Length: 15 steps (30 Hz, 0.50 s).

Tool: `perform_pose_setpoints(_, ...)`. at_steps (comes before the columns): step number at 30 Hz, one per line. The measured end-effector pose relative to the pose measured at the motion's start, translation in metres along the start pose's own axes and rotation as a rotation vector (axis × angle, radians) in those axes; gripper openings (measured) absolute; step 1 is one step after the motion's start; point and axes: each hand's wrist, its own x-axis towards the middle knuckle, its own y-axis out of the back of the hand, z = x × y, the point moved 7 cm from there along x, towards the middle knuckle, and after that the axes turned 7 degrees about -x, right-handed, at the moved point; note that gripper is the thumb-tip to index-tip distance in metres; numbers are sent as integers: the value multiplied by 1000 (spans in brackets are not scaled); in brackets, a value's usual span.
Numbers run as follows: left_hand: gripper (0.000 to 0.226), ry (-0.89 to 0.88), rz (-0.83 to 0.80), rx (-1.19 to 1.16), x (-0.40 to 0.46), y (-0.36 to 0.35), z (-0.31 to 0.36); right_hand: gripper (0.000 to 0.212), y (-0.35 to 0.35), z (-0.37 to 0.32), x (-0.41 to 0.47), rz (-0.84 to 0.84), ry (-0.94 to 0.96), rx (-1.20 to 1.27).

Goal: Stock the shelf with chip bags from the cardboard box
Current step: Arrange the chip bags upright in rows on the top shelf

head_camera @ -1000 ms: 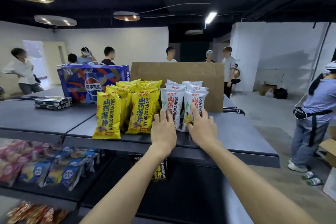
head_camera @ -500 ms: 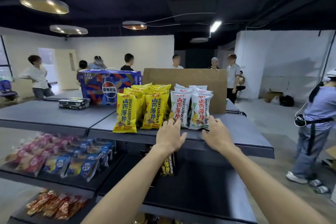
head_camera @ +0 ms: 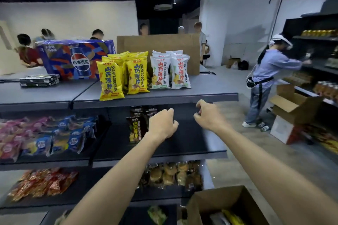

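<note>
Yellow chip bags (head_camera: 121, 76) and white chip bags (head_camera: 170, 71) stand upright in rows on the top shelf (head_camera: 201, 95). Dark chip bags (head_camera: 136, 124) stand on the second shelf (head_camera: 192, 144) below. My left hand (head_camera: 161, 124) hovers in front of the dark bags with fingers loosely curled, holding nothing. My right hand (head_camera: 207, 116) hangs just under the top shelf's front edge, fingers loosely curled and empty. The open cardboard box (head_camera: 204, 204) sits at the bottom right, with a few bags showing inside.
A blue Pepsi carton (head_camera: 73, 58) and a cardboard sheet (head_camera: 159, 44) stand behind the bags. Snack packs fill the lower left shelves (head_camera: 45, 137). A person in a blue shirt (head_camera: 270, 78) works at a right-hand shelf beside open boxes (head_camera: 292, 107). Several people stand behind.
Both hands have left the white bags on the top shelf and dropped to the second shelf's level. The view has tilted down, so the cardboard box now shows.
</note>
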Motion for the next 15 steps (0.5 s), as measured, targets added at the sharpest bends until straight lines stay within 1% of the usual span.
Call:
perform_pose_setpoints(6, 22, -70, -102, -66, -17, -45, 42, 23, 5, 64, -48, -21, -113, -129)
perform_pose_setpoints(9, 19, -95, -146, -77, -21, -63, 65, 27, 0, 96, -63, -48, -165, -142)
perform_pose_setpoints(12, 18, -127, -192, -90, -26, -87, 86, 33, -12, 129, -74, -72, -222, -96)
perform_pose_setpoints(15, 17, -154, -273, -98, -45, -133, 103, 34, -44, 169, -95, -99, -299, -15)
